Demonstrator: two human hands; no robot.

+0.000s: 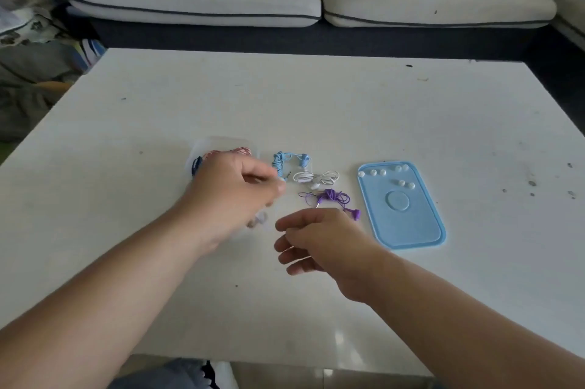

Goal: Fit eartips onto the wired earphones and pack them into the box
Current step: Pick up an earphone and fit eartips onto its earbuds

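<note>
Purple earphones [330,197] lie just beyond the right hand [323,240], beside the tray [408,230].

no readable text, no labels, no brands, no numbers anywhere in view

The white tabletop [348,110] was marked with small dark specks. Three coiled sets of earphones lay close together on it: a light blue pair [281,160] farthest, a white pair [316,178] just nearer, a purple pair [332,197] nearest. To their right sat a blue tray [408,230] with white eartips [373,172] along its far end. A clear box [221,143] lay to the left, partly hidden.
</note>
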